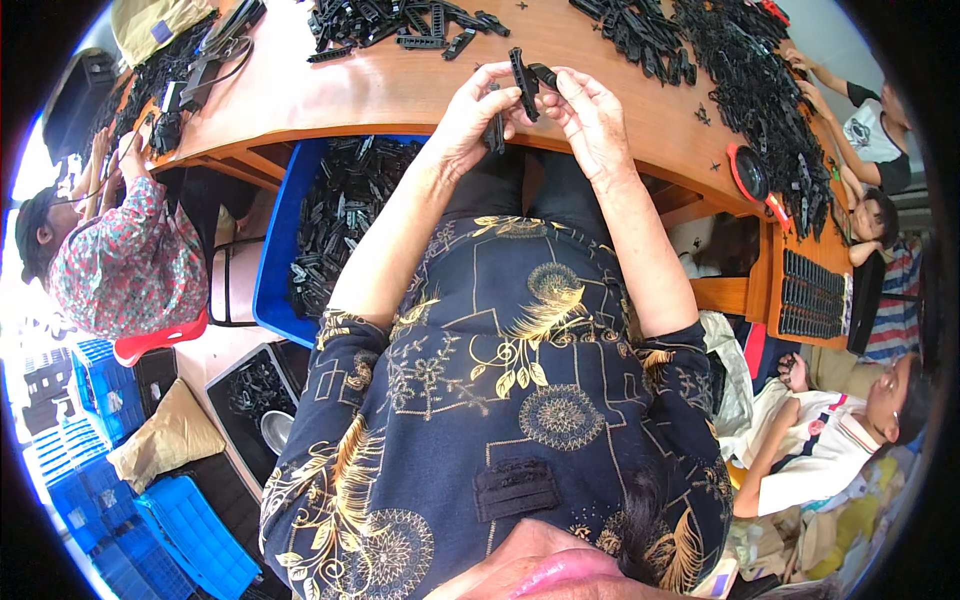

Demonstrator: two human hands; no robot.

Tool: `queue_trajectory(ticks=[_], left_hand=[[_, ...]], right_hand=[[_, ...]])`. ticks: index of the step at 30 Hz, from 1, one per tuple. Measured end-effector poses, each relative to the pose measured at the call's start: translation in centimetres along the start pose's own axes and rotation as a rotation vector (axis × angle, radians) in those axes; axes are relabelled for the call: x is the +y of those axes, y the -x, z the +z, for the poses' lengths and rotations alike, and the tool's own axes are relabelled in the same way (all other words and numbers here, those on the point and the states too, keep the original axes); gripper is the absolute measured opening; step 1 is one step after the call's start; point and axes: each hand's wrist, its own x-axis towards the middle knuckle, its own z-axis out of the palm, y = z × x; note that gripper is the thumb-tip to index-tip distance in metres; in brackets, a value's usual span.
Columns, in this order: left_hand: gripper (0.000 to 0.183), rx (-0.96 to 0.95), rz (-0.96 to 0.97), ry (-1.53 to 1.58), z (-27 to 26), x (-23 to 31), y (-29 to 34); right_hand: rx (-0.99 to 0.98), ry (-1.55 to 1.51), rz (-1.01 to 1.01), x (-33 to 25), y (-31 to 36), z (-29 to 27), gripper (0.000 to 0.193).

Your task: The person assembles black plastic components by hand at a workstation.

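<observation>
My left hand (473, 118) is closed on a narrow black plastic strip (523, 88), held upright just over the table's near edge. A second black plastic part (495, 134) hangs below the same hand's fingers, partly hidden by them. Between the thumb and fingers of my right hand (592, 120) is a small dark piece (543, 75), pinched against the strip's upper part. Whether the two are joined cannot be made out. Similar black plastic parts (420, 22) lie in a loose pile beyond my hands.
The wooden table (300, 95) curves across in front of me. A blue bin (268, 280) full of black parts stands at my left. More black pieces (745, 90), a red-rimmed magnifier (748, 172) and a black rack (812, 295) are at right. Other people sit on both sides.
</observation>
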Motion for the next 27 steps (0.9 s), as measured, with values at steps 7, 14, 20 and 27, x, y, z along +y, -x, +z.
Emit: queue_trajectory(ticks=[7,14,20,27], left_hand=[[0.03,0.009,-0.039,-0.05,0.3,-1.0,0.6],[0.016,0.239,0.122,-0.254,1.1,-3.0,1.4],[0.033,0.199,0.089,-0.162,2.1,-2.9,3.3],[0.037,0.286,0.047,-0.19,1.5,-2.9,3.3]], right_hand=[[-0.039,0.2,-0.04,-0.5,1.3,0.1,0.02],[0.038,0.661,-0.237,1.2,3.1,1.4,0.018],[0.035,1.046,-0.691,1.6,3.9,1.8,0.019],[-0.063,1.067,-0.592,1.6,4.4,2.1,0.021]])
